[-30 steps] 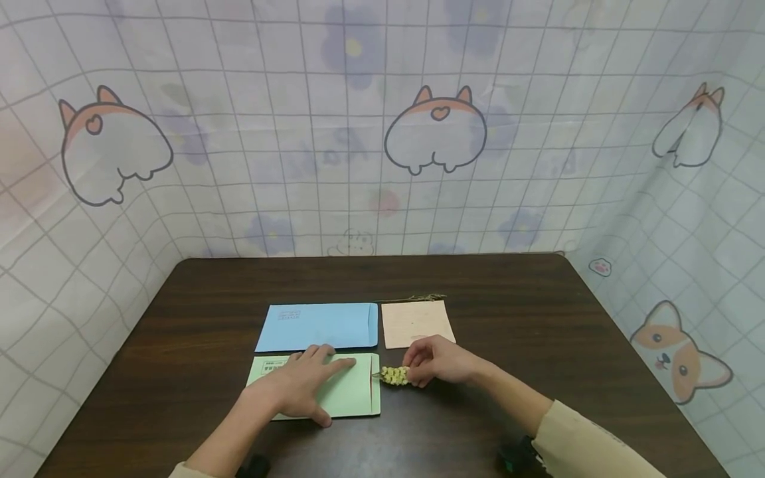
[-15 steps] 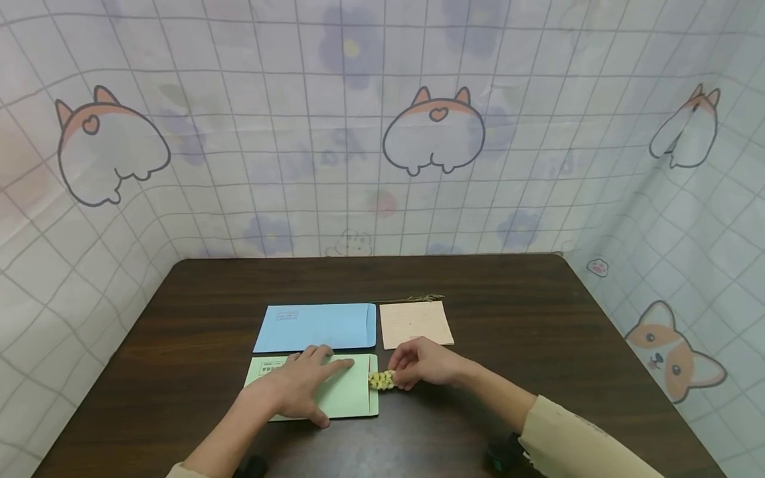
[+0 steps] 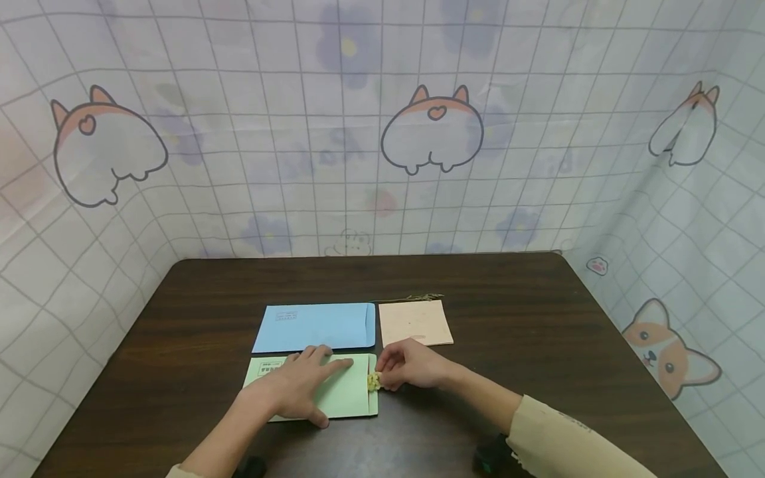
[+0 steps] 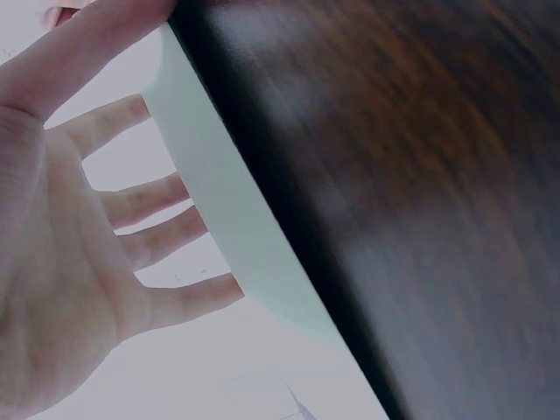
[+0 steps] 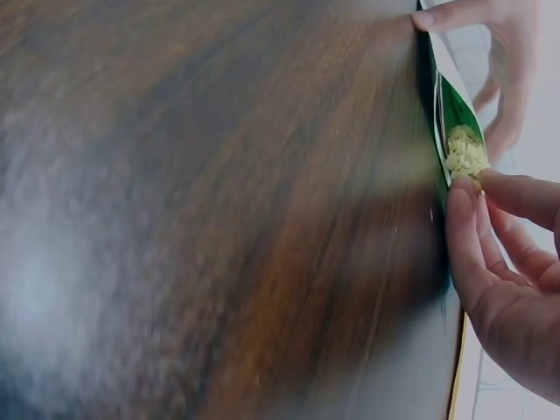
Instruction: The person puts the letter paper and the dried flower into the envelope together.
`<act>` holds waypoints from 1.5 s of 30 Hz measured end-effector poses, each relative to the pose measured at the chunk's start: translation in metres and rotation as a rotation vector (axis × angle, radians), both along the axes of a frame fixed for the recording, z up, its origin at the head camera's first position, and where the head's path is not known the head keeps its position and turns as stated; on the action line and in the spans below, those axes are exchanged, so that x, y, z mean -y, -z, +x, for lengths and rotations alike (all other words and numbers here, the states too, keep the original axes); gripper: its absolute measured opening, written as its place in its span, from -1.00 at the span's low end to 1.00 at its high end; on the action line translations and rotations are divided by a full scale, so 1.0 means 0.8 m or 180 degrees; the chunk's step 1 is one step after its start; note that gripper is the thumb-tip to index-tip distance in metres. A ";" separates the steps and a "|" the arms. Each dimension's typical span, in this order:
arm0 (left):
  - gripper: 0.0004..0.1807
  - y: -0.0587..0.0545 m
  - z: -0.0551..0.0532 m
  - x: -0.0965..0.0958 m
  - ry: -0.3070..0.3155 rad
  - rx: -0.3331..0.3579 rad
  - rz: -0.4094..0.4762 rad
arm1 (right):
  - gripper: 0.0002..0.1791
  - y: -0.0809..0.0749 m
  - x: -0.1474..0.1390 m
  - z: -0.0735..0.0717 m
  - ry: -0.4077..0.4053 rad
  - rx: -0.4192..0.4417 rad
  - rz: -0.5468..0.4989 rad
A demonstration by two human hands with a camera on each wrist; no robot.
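A pale green envelope [image 3: 343, 395] lies at the front of the table, its mouth gaping on the right side in the right wrist view. My left hand [image 3: 301, 385] rests on it with fingers spread, the thumb at its near edge. Between thumb and fingertips my right hand [image 3: 412, 364] pinches the end of a pale yellow flower cluster [image 5: 466, 153]. Most of that cluster is inside the envelope's mouth, hidden by the paper; only a short end shows at the opening. In the left wrist view the left fingers [image 4: 144, 206] are straight along the envelope.
Behind the green envelope lies a blue envelope [image 3: 317, 327]. A beige envelope [image 3: 412, 320] sits to its right, with a thin dried sprig [image 3: 421, 297] along its far edge. Dark objects [image 3: 493, 455] show at the table's near side. A patterned cloth [image 3: 430, 199] surrounds the dark wooden table [image 3: 538, 318].
My right hand has moved left, sliding the flower cluster from outside the green envelope's mouth mostly into it. My left hand has stayed in place on the envelope.
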State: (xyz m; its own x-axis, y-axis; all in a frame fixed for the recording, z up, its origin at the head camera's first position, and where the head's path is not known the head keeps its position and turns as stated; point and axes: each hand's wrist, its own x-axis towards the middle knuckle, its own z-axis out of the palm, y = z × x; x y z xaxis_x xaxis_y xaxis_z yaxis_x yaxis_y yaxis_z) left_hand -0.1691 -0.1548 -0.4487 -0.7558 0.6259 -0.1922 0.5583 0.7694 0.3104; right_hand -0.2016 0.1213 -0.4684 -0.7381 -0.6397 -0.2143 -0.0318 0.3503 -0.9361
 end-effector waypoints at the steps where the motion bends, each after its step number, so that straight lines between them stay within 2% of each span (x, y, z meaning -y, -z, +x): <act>1: 0.08 0.000 0.000 0.000 0.0000 0.0002 0.0001 | -0.90 0.001 0.001 0.000 0.0000 -0.0002 -0.0012; 6: 0.08 0.001 0.001 0.000 0.0000 0.0012 0.0026 | -0.86 0.005 0.005 0.002 0.0027 0.0037 -0.0094; 16: 0.08 0.000 -0.001 0.000 -0.0016 0.0040 -0.0004 | -0.66 0.008 0.007 0.008 0.0193 0.0245 -0.0310; 25: 0.08 -0.001 0.000 0.000 -0.0019 0.0033 -0.0001 | -0.57 0.008 0.010 0.012 0.0395 0.0643 -0.0681; 34: 0.07 -0.003 -0.001 -0.001 -0.0016 0.0069 -0.0031 | -0.52 0.011 0.010 0.012 0.0342 0.0825 -0.0873; 45: 0.08 -0.009 0.007 0.001 0.0013 0.0107 0.0051 | -0.50 0.010 0.005 0.017 0.0320 0.0835 -0.0902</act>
State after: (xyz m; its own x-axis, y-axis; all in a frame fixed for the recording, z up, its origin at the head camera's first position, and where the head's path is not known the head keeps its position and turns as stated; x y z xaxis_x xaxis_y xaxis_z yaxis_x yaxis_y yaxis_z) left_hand -0.1638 -0.1556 -0.4414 -0.7465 0.6322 -0.2075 0.5504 0.7619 0.3413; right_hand -0.1880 0.1175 -0.4766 -0.7436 -0.6280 -0.2294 0.2426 0.0663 -0.9679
